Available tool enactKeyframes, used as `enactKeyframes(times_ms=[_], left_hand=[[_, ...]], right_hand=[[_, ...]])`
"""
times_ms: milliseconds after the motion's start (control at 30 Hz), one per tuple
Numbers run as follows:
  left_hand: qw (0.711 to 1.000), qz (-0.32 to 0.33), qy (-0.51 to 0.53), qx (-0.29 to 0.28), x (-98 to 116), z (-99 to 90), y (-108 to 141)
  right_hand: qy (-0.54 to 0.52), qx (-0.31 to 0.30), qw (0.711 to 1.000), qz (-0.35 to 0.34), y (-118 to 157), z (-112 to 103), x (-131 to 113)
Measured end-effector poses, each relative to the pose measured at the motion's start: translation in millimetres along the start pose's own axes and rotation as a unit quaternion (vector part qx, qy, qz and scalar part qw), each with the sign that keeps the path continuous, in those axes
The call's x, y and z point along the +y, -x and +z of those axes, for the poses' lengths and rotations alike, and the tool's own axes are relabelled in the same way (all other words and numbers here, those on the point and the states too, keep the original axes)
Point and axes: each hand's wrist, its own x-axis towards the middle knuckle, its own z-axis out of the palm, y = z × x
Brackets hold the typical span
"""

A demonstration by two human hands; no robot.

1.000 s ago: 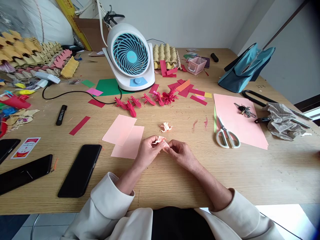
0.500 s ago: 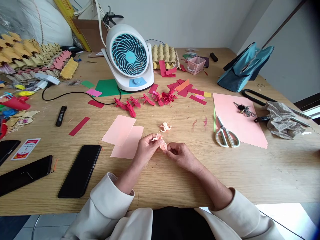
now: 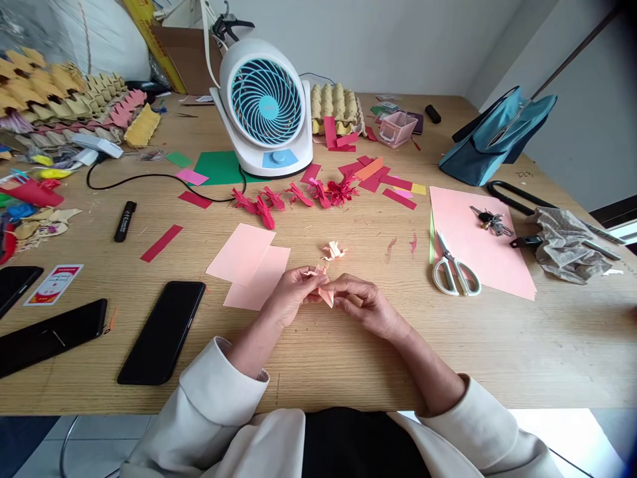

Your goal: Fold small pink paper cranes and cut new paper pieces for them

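Observation:
A small piece of folded pale pink paper [image 3: 326, 296] is pinched in my left hand [image 3: 291, 295], between thumb and fingers. From the other side my right hand [image 3: 371, 307] reaches it, fingers bent and tips closed at its right edge. Just beyond both hands lies a cream-pink cut paper flower [image 3: 334, 251] with curled petals. Two pale pink paper sheets [image 3: 241, 253] overlap to the left of my left hand. Farther back, several red cut paper flowers [image 3: 300, 195] form a row.
White-handled scissors [image 3: 456, 269] rest partly on large pink sheets [image 3: 488, 255] at the right, near some keys [image 3: 492, 220]. A fan [image 3: 269, 109] stands at the back. Phones [image 3: 162, 332], a marker [image 3: 125, 222] and a red strip [image 3: 161, 243] lie left. Egg trays [image 3: 336, 109] and a blue bag [image 3: 492, 143] are behind.
My right fingers have shifted up onto the folded paper, which now points more downward. The whole view has moved slightly. The paper flower on the table stays put.

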Motion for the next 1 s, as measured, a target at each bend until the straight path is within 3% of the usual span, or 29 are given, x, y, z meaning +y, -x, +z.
enactKeyframes(times_ms=[133,300,700,1000], left_hand=[[0.999,0.02,0.001,-0.047,-1.0,2.8,1.8],[0.998,0.027,0.001,-0.062,1.8,5.5,4.0],[0.999,0.029,0.0,-0.036,6.8,9.9,6.2],[0.999,0.046,0.003,0.006,3.1,11.9,4.7]], right_hand=[[-0.001,-0.009,1.0,-0.029,-0.7,3.0,2.3],[-0.006,-0.01,1.0,-0.009,-0.9,2.4,2.8],[-0.04,-0.016,0.999,0.018,-0.1,1.2,5.2],[-0.115,0.043,0.99,0.064,-0.6,10.8,5.6]])
